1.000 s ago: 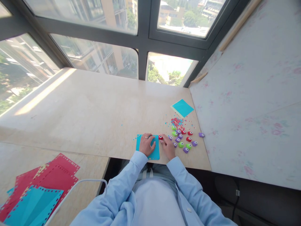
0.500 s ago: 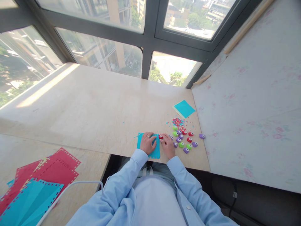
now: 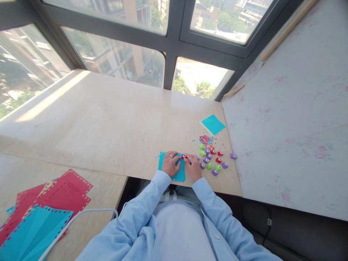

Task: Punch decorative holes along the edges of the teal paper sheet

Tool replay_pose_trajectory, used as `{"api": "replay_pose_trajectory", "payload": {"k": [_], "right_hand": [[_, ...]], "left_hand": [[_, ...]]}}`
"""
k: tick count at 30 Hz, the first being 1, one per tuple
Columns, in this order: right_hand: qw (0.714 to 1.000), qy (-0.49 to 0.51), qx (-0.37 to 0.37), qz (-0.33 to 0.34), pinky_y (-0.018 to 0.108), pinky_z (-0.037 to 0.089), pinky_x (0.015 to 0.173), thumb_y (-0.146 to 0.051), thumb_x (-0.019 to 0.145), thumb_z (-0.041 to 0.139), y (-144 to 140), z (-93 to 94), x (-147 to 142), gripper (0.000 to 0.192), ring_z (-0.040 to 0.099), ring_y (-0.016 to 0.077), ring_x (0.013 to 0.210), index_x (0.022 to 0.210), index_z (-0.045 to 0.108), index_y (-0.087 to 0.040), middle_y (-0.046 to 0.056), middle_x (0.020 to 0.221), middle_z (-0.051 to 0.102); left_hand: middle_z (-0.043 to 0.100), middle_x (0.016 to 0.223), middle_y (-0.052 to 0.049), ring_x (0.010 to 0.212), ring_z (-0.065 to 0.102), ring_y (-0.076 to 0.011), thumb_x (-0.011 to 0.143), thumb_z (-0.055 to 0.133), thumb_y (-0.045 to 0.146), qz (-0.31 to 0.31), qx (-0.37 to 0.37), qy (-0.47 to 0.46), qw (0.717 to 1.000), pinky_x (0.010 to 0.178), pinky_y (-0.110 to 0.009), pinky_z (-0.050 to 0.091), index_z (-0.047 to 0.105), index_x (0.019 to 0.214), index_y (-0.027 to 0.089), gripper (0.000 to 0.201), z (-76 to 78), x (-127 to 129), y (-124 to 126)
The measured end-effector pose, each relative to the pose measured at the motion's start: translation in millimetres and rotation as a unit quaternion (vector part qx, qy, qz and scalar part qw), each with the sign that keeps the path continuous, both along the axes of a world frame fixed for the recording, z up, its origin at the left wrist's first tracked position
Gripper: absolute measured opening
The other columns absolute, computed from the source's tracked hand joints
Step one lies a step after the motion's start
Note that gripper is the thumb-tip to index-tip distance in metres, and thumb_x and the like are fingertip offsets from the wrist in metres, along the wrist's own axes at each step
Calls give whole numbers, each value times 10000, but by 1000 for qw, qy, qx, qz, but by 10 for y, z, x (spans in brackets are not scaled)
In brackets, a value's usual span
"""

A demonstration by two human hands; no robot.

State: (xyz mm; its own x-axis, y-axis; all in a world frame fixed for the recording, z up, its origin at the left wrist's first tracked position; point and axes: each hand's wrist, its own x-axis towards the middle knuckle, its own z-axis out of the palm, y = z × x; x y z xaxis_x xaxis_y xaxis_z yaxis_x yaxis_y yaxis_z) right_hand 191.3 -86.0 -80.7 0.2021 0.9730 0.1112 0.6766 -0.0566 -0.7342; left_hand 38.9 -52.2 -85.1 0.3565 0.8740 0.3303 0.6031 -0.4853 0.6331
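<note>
A blue sheet of paper lies at the table's front edge, with small holes punched along its borders. My left hand rests on the sheet, its thumb apart from the fingers, pressing it to the table. At the sheet's upper right edge sits a small red craft punch with an eye-like spot on top. My right hand has its fingers on this punch. Just right of that hand lie several more punches in green, purple and red.
Red and blue paper bits are heaped behind the punches. Farther back is a stack of blue square paper. Punched red sheets and blue sheets lie at left beside a white cable. A patterned wall bounds the right side.
The red punch and my right hand have shifted slightly left, onto the sheet's upper right edge. My left hand stays in place on the paper.
</note>
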Motion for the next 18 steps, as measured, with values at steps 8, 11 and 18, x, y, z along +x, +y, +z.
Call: {"api": "replay_pose_trajectory", "payload": {"k": [8,11,18], "right_hand": [[1000,2,11,-1,377,501,806,-467,925,447,-10,40,-2,414,580,218,847,1118,690,-192,107,948,600],[1000,-5,11,-4,371,493,830,-455,932,435,42,53,-8,400,583,218,885,1106,695,-205,103,960,598],[1000,-6,6,0,395,484,853,-428,930,431,128,53,-8,404,588,236,909,1106,695,-178,117,972,601]], "left_hand": [[627,1114,-83,1116,508,-255,794,614,195,2,-2,0,1000,976,-476,425,698,961,234,191,3,0,4],[634,1104,-82,1108,514,-255,789,617,191,3,-3,1,1000,971,-474,431,701,944,231,181,12,0,6],[644,1091,-74,1095,525,-246,790,617,182,10,0,0,1000,960,-452,443,705,926,227,169,7,3,12]]}}
